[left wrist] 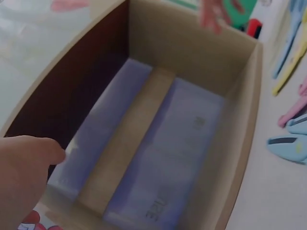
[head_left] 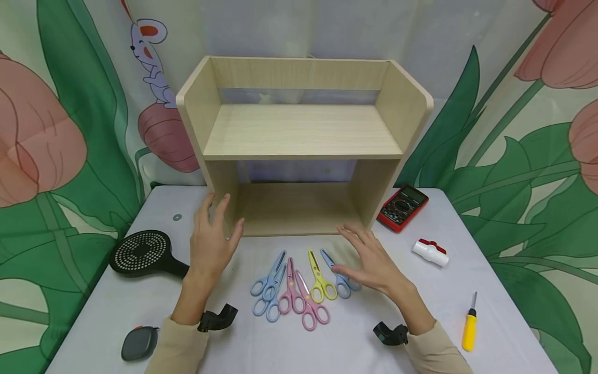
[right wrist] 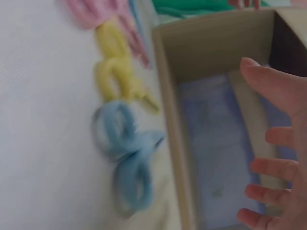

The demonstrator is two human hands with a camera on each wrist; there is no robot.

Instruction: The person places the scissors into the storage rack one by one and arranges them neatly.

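A light wooden two-tier shelf stands at the back of the white table. My left hand is raised by its lower left front edge, fingers spread and holding nothing. On the other side, my right hand hovers at the lower right front with its fingers extended and apart. Between the hands lies a row of scissors: two blue pairs, two pink pairs, a yellow pair and another blue pair. The right hand partly covers that last blue pair in the head view.
On the left are a black shower-head-shaped brush and a dark grey rounded tape measure. A red-and-black multimeter, a small white-and-red cylinder and a yellow-handled screwdriver lie on the right. Floral fabric hangs behind.
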